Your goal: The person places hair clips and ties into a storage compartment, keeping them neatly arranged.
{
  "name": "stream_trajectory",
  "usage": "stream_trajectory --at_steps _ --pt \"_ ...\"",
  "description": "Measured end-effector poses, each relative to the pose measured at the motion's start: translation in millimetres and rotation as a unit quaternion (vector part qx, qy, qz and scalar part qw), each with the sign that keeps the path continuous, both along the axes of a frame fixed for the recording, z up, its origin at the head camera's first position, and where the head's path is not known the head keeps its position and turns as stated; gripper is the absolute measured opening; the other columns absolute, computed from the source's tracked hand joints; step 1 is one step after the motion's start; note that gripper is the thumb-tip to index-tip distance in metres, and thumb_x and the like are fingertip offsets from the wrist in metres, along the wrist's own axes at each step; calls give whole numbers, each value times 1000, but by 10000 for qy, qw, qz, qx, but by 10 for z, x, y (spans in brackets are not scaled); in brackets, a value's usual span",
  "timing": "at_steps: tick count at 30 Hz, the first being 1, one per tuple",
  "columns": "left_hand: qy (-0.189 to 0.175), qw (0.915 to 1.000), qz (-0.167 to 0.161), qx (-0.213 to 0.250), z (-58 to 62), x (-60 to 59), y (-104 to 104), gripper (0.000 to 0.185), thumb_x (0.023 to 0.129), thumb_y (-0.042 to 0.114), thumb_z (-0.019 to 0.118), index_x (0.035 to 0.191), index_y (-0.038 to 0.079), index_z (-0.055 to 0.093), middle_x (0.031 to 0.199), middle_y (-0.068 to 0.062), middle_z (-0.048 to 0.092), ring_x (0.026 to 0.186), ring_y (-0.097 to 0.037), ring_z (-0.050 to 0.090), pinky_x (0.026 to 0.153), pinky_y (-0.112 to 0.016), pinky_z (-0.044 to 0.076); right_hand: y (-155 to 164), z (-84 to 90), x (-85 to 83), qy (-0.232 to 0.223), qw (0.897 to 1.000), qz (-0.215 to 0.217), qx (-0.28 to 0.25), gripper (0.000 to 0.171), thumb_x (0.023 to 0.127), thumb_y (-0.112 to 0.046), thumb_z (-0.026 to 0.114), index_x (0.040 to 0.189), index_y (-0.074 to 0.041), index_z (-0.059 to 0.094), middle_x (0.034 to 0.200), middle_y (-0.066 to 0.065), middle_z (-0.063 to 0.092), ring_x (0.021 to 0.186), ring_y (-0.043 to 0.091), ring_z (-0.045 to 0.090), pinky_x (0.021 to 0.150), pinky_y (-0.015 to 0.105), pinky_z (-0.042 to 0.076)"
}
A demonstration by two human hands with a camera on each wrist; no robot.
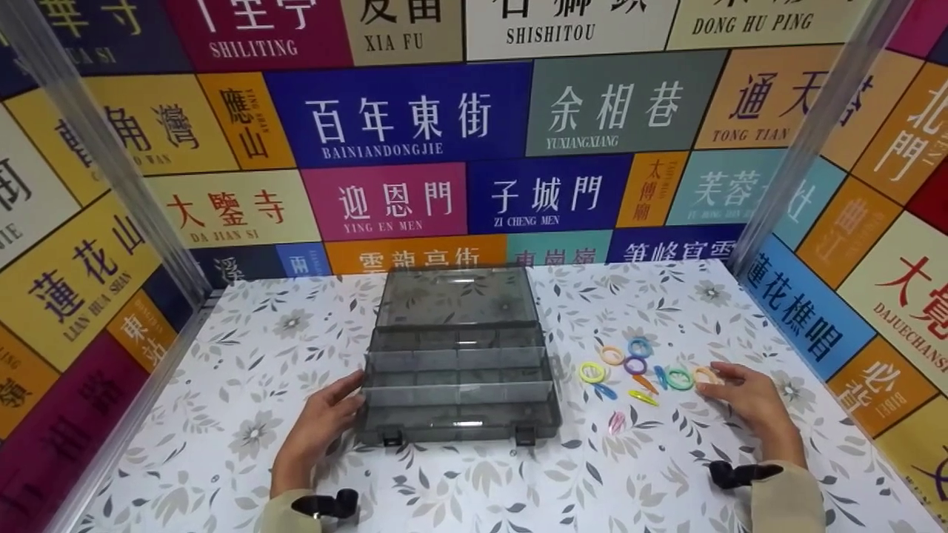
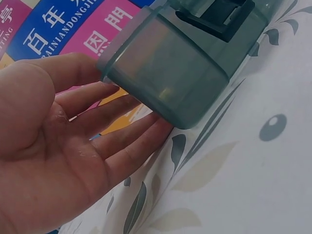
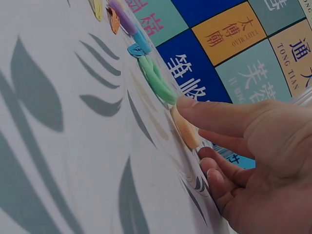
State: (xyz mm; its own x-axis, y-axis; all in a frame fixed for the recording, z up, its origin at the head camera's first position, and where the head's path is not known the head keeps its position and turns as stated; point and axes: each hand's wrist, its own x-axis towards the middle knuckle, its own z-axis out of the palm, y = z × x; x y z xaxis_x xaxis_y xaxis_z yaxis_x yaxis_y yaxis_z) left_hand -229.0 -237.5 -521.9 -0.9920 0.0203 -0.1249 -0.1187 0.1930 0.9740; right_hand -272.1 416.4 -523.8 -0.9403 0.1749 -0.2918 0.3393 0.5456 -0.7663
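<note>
We work at a white counter [image 1: 244, 385] with a grey leaf print, walled by colourful panels of Chinese place names [image 1: 415, 122]. A smoky grey transparent plastic organiser box [image 1: 459, 363] sits centre, lid open — its divided compartments look empty. Our left hand [image 1: 318, 429] rests relaxed with straight fingers against its left corner. Our right hand [image 1: 748, 396] touches an orange ring [image 1: 705, 375] among scattered colourful hair ties and clips [image 1: 629, 370], right of the box.

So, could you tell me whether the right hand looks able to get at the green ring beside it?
Probably yes: the right hand touches the orange ring, and the green ring lies just beyond with nothing between.
</note>
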Motion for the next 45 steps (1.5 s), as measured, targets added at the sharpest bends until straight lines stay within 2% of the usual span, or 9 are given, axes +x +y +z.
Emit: stream_trajectory --at_steps 5,8,14,18,24,30,36,40,45 --pt "59 10000 39 70 -18 10 -14 52 100 12 58 151 6 45 158 -15 41 142 -34 45 112 -49 45 -26 -14 -16 44 10000 19 16 87 88 -43 76 154 -3 35 161 29 25 148 51 21 121 62 25" --pt "24 10000 49 49 -31 17 -17 52 101 12 58 151 7 45 158 -14 42 142 -33 45 113 -50 45 -40 -30 -8 166 9998 38 36 82 89 -38 75 152 0 38 159 31 28 146 51 25 119 61 27" --pt "-158 9998 34 105 -26 29 -13 53 102 12 57 152 8 42 160 -14 38 145 -35 41 114 -53 42 -64 -53 27 298 9994 -36 174 73 91 -37 73 147 1 47 150 34 37 131 46 41 104 54 41" --pt "-219 9997 62 117 -28 23 -10 54 101 13 57 153 6 42 161 -14 37 145 -34 40 115 -53 41 -79 -61 33 298 9990 -126 323 67 92 -36 73 144 0 51 145 33 43 124 42 48 95 47 44" --pt "-224 9997 79 82 -19 16 -4 54 101 13 57 152 6 42 160 -14 38 146 -33 40 116 -53 40 -105 -64 20 305 9981 -305 429 62 92 -36 71 140 0 55 143 31 46 121 40 50 93 44 43" --pt "-223 9997 76 47 -28 1 1 53 101 13 57 152 6 43 160 -14 38 146 -34 39 116 -54 40 -111 -88 -1 313 9974 -571 302 59 94 -37 68 138 0 56 146 30 45 126 41 48 96 43 44" --pt "-263 9996 64 65 -24 -18 3 53 101 13 56 152 7 43 161 -14 37 147 -34 37 117 -56 38 -124 -14 -6 283 9973 -658 129 61 95 -39 66 141 -1 53 149 28 44 127 37 48 81 28 43" --pt "-299 9995 35 91 -21 -26 0 53 102 14 56 152 8 43 161 -13 36 147 -35 37 117 -56 38 -143 99 -3 225 9979 -594 102 65 95 -44 64 144 -3 50 155 29 35 132 40 43 92 40 45" --pt "-223 9994 -54 258 -16 -19 0 52 103 11 54 153 6 41 161 -18 34 147 -38 36 117 -57 37 -203 236 -16 379 9979 -383 370 69 94 -49 64 146 -6 49 149 32 40 126 43 48 93 46 47"
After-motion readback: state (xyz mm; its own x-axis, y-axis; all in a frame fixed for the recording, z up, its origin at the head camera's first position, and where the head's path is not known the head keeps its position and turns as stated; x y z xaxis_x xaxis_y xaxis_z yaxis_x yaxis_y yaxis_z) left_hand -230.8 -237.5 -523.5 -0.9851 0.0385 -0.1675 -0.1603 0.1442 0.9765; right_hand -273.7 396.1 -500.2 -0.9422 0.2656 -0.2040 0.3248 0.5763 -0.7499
